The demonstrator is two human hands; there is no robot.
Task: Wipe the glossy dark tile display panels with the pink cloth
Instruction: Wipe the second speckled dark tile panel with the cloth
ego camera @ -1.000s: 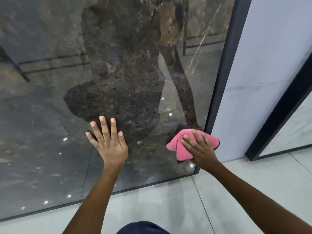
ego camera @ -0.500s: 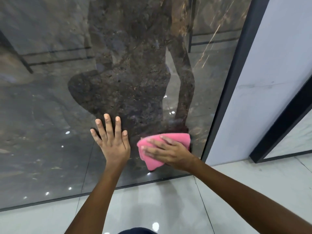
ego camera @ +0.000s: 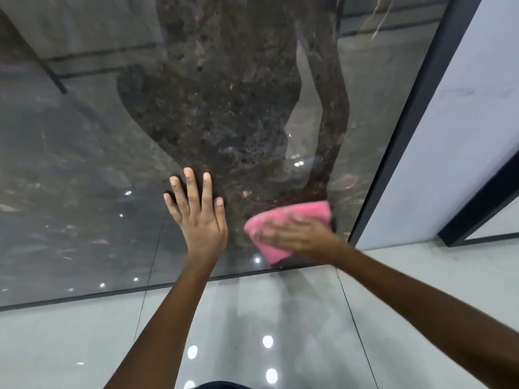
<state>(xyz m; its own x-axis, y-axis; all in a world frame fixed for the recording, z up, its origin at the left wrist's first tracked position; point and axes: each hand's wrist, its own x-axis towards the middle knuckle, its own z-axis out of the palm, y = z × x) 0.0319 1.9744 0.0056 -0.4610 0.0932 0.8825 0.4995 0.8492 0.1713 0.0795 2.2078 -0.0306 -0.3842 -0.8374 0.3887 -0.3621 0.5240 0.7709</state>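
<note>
A large glossy dark tile panel [ego camera: 84, 164] with brown marbling stands upright in front of me and mirrors my silhouette. My left hand [ego camera: 198, 217] lies flat on it near the bottom, fingers straight and spread. To its right, my right hand [ego camera: 297, 237] presses a folded pink cloth [ego camera: 295, 216] flat against the panel's lower right corner, fingers stretched over the cloth. The right hand is blurred by motion. Part of the cloth is hidden under the hand.
A black frame strip [ego camera: 407, 119] edges the panel on the right, with a pale wall panel [ego camera: 460, 130] beyond it. Another black-framed panel [ego camera: 483, 209] stands at far right. The glossy light floor [ego camera: 252, 327] meets the panel's bottom edge just below my hands.
My right hand slid the pink cloth left from the panel's right edge, then back a little to the right. The left hand stayed flat in place. The view shifted slightly downward.
</note>
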